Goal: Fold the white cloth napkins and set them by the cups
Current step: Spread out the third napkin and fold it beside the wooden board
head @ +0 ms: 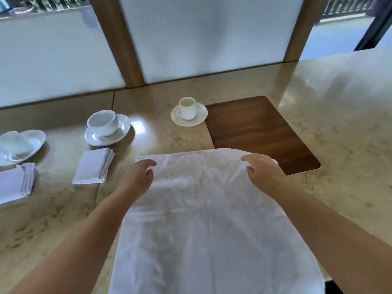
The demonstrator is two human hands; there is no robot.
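Note:
A large white cloth napkin lies spread on the marble table, hanging over the near edge. My left hand pinches its far left corner. My right hand grips its far right corner. A small white cup stands on a saucer just beyond the napkin. A wider cup on a saucer stands to the left, with a folded napkin in front of it. At the far left a third cup and saucer has another folded napkin before it.
A dark wooden inset panel sits in the marble table top, right of the small cup and partly under the napkin's far right corner. Frosted window panes with wooden posts run along the far edge.

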